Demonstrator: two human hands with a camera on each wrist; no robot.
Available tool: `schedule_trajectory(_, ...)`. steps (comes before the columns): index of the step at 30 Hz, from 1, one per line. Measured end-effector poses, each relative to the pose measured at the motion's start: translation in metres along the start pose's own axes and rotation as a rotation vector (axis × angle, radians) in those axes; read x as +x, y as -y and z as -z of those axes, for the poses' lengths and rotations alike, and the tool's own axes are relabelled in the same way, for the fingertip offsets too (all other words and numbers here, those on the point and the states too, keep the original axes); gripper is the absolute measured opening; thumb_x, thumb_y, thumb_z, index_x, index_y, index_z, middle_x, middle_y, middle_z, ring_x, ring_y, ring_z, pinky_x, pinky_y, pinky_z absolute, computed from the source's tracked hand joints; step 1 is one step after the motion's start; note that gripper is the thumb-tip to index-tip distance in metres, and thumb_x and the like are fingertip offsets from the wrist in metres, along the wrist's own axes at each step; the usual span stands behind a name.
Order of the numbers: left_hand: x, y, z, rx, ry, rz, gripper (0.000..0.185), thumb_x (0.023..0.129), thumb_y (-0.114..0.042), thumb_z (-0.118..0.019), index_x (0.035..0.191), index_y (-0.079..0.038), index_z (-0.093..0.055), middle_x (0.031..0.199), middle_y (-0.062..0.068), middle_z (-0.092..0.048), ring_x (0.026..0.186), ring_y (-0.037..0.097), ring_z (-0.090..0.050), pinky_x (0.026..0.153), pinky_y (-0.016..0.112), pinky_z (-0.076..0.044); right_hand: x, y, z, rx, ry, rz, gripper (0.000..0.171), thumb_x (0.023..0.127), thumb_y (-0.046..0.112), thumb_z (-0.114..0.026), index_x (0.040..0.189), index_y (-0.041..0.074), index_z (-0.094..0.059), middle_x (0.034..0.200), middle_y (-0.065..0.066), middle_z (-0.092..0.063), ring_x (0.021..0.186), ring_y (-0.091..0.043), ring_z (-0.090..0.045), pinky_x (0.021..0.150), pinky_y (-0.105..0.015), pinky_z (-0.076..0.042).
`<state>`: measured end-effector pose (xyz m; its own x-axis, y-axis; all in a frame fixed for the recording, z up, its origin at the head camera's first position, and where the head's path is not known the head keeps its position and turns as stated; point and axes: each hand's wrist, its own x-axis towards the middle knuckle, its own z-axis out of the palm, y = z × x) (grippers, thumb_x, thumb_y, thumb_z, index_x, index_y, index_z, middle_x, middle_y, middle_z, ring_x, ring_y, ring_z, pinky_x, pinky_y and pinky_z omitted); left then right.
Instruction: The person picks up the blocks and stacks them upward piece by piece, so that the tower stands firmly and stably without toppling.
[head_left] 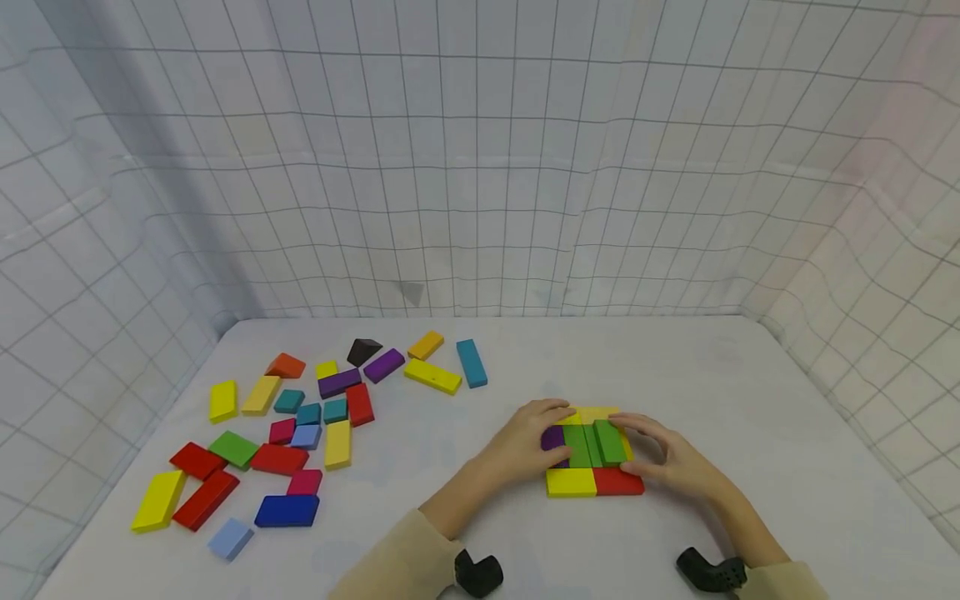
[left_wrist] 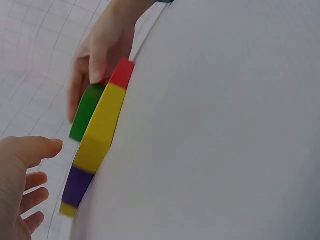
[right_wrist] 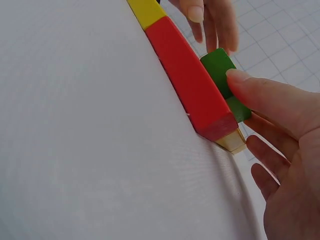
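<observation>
Flat coloured blocks form a compact rectangle in front of me. Its near edge has a yellow block (head_left: 572, 482) and a red block (head_left: 618, 482). A purple block (head_left: 553, 446) and a green block (head_left: 577, 446) lie inside, with yellow pieces along the far edge. My right hand (head_left: 678, 467) pinches another green block (head_left: 609, 442) by its ends, thumb on the near end; it sits higher than its neighbours. At the left side, my left hand (head_left: 525, 446) has fingers and thumb spread over the purple block, holding nothing; in the left wrist view its thumb (left_wrist: 47, 150) is apart from the blocks.
Many loose blocks lie scattered on the left of the white table (head_left: 750, 383), among them a dark blue block (head_left: 287, 511), a black wedge (head_left: 363, 352) and a long yellow block (head_left: 432, 377). A teal block (head_left: 472, 363) lies farther back. Grid-patterned curtains (head_left: 480, 167) surround the table.
</observation>
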<state>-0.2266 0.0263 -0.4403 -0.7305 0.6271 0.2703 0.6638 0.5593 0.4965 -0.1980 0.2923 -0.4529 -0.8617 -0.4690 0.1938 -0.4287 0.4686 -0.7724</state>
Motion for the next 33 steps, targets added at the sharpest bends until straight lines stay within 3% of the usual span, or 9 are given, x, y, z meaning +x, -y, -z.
schedule_trajectory(5,-0.024,0.033,0.033,-0.031,-0.093,0.087,0.046,0.083,-0.020,-0.067,0.126,-0.010,-0.054,0.129,0.004,-0.051,0.121,0.022,-0.044,0.102,0.039,-0.036,0.000,0.003,0.000,-0.040,-0.004,-0.025,0.058,0.078,0.025,-0.072,0.130,0.016,-0.049,0.135,-0.005,-0.046,0.124,0.003,-0.033,0.100,-0.054,-0.030)
schedule_trajectory(8,-0.043,0.058,0.053,-0.038,-0.177,0.141,0.045,0.080,-0.015,-0.069,0.122,-0.007,-0.057,0.126,0.007,-0.053,0.118,0.025,-0.047,0.101,0.042,-0.036,-0.001,0.004,0.000,-0.051,-0.004,-0.036,0.058,0.078,0.026,-0.072,0.131,0.016,-0.049,0.135,-0.004,-0.046,0.124,0.003,-0.033,0.102,-0.040,-0.030)
schedule_trajectory(11,-0.064,0.083,0.074,0.006,-0.242,0.230,0.046,0.079,-0.015,-0.070,0.122,-0.007,-0.056,0.127,0.009,-0.052,0.118,0.028,-0.046,0.100,0.046,-0.036,-0.002,0.003,0.000,-0.046,0.000,-0.039,0.057,0.079,0.025,-0.071,0.131,0.017,-0.048,0.135,-0.005,-0.045,0.124,0.002,-0.033,0.102,-0.031,-0.029)
schedule_trajectory(13,-0.080,0.097,0.089,0.060,-0.260,0.292,0.048,0.079,-0.015,-0.070,0.124,-0.006,-0.055,0.128,0.011,-0.051,0.120,0.030,-0.043,0.100,0.050,-0.034,-0.002,0.002,0.000,-0.047,0.002,-0.041,0.057,0.080,0.026,-0.071,0.131,0.018,-0.048,0.136,-0.004,-0.045,0.124,0.002,-0.033,0.102,-0.033,-0.030)
schedule_trajectory(16,-0.102,0.114,0.108,0.121,-0.256,0.391,0.055,0.078,-0.017,-0.071,0.128,-0.006,-0.051,0.132,0.015,-0.046,0.123,0.035,-0.038,0.100,0.056,-0.031,-0.002,0.002,0.001,-0.043,0.005,-0.039,0.056,0.080,0.025,-0.070,0.132,0.018,-0.048,0.136,-0.004,-0.045,0.124,0.002,-0.033,0.102,-0.031,-0.030)
schedule_trajectory(21,-0.127,0.131,0.127,0.146,-0.193,0.535,0.064,0.077,-0.025,-0.072,0.132,-0.006,-0.045,0.137,0.021,-0.037,0.124,0.042,-0.032,0.095,0.063,-0.031,-0.002,0.001,0.001,-0.012,0.010,-0.003,0.056,0.081,0.021,-0.070,0.132,0.014,-0.047,0.135,-0.007,-0.045,0.124,0.003,-0.033,0.099,-0.013,-0.025)
schedule_trajectory(33,-0.143,0.142,0.141,0.146,-0.107,0.556,0.069,0.078,-0.032,-0.069,0.133,-0.001,-0.043,0.133,0.025,-0.033,0.121,0.046,-0.027,0.094,0.067,-0.027,-0.001,0.000,0.001,0.013,0.018,0.001,0.056,0.081,0.020,-0.070,0.132,0.013,-0.047,0.135,-0.008,-0.045,0.124,0.004,-0.033,0.098,-0.008,-0.023)
